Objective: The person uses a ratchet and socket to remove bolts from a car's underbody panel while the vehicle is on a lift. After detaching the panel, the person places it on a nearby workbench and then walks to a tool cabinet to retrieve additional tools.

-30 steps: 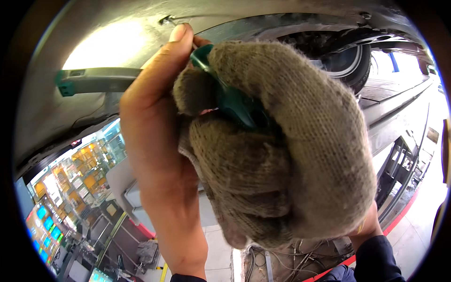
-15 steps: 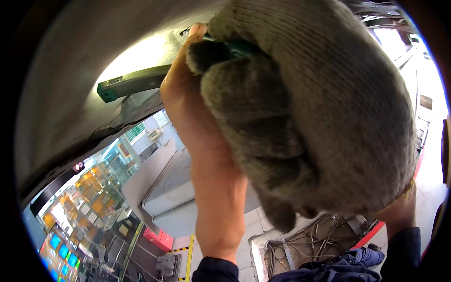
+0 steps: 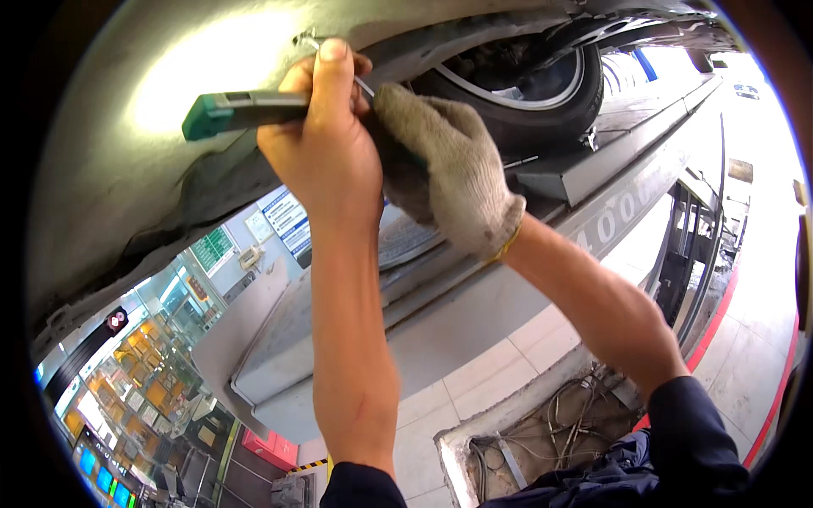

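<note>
My bare left hand (image 3: 330,148) is raised under a pale car underbody panel (image 3: 110,182), closed around a grey and green work light (image 3: 241,112). The lamp throws a bright patch on the panel. Its thumb and fingertips also steady a thin metal shaft, seemingly a screwdriver (image 3: 364,85), whose far end reaches a small fastener or hole (image 3: 303,39). My right hand (image 3: 466,169), in a dirty knitted glove, is closed at the shaft's other end. The glove hides most of the handle.
A wheel (image 3: 517,97) rests on the grey lift platform (image 3: 593,216) beyond my hands. Cables lie in a floor pit (image 3: 550,423) below. Shelves (image 3: 152,339), a red box (image 3: 271,449) and a lit screen (image 3: 106,474) are at lower left.
The gloved right hand has moved away from the camera, up to the panel, uncovering the wheel and platform. The thin shaft now shows. My left hand still holds the light.
</note>
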{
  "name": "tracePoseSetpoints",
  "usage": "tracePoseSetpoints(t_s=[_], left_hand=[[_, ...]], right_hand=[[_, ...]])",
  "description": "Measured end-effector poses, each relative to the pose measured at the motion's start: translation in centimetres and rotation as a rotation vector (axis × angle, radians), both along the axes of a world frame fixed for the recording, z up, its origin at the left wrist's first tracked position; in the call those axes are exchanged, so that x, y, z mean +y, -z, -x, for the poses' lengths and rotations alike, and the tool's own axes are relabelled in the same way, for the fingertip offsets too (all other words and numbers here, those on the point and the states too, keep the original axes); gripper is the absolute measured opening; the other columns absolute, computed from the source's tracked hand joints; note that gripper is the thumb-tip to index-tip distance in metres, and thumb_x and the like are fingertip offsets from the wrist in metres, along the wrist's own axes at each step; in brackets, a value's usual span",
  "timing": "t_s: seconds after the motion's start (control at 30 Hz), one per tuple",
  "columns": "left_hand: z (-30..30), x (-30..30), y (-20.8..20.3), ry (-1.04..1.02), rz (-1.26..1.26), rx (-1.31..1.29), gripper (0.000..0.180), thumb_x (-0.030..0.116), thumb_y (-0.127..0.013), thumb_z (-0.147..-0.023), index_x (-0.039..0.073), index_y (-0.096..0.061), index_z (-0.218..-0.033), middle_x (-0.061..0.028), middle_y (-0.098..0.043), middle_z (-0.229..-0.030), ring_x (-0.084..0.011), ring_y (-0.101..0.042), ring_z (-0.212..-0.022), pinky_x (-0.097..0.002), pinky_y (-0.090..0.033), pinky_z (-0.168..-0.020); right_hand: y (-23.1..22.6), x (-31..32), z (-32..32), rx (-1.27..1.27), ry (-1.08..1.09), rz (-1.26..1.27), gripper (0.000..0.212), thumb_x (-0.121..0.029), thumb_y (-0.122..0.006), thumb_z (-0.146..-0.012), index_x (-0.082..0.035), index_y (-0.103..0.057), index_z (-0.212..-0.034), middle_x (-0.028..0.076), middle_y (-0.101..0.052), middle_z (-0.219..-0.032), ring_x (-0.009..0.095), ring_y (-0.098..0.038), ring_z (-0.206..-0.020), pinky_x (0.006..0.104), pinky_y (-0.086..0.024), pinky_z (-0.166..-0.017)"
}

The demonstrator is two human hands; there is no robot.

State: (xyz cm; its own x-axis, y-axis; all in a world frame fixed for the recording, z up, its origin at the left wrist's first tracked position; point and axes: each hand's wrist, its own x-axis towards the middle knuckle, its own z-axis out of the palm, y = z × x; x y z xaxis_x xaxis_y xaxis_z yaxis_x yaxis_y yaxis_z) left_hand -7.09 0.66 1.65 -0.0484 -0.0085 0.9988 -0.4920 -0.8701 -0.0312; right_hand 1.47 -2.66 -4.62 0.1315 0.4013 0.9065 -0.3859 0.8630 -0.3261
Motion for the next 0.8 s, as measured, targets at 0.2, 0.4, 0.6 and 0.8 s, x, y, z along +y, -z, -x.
tracePoseSetpoints(t_s=[0.2,0.4,0.6,0.8], left_hand=[[0.7,1.3,-1.2,-0.091,-0.142,-0.008,0.031,0.023,-0.067,-0.100,-0.002,-0.070,-0.082,-0.0038,-0.066,-0.075,-0.0058,-0.051,-0.067,-0.0222,-0.041,-0.064],[0.6,1.5,-0.8,-0.273,-0.216,-0.055,0.035,0.031,-0.063,-0.101,-0.001,-0.070,-0.089,-0.0084,-0.068,-0.087,-0.0114,-0.058,-0.075,-0.0248,-0.047,-0.072],[0.4,1.4,2.7,-0.076,-0.080,0.016,0.035,0.031,-0.067,-0.100,-0.002,-0.069,-0.087,-0.0073,-0.067,-0.084,-0.0127,-0.059,-0.082,-0.0258,-0.046,-0.078],[1.6,-0.4,2.6,-0.259,0.017,0.177,0.037,0.039,-0.059,-0.102,0.003,-0.067,-0.099,-0.0028,-0.065,-0.082,-0.0094,-0.060,-0.071,-0.0231,-0.047,-0.068]], right_hand=[[-1.6,3.7,0.9,0.083,0.277,-0.347,0.026,-0.023,-0.063,-0.100,0.001,-0.067,-0.091,0.000,-0.059,-0.071,0.007,-0.055,-0.062,0.0274,-0.044,-0.052],[-2.1,1.6,0.2,0.007,0.431,-0.286,0.025,-0.021,-0.064,-0.099,0.003,-0.069,-0.105,0.012,-0.067,-0.080,0.015,-0.064,-0.068,0.0316,-0.051,-0.058],[2.5,2.2,-1.4,-0.170,0.940,-0.562,0.025,-0.012,-0.068,-0.097,0.003,-0.065,-0.117,0.008,-0.070,-0.097,0.012,-0.068,-0.087,0.0269,-0.056,-0.067],[3.2,-0.2,-1.4,-0.198,1.222,-0.463,0.043,-0.013,-0.075,-0.090,0.003,-0.059,-0.127,0.012,-0.070,-0.107,0.019,-0.071,-0.091,0.0307,-0.057,-0.077]])
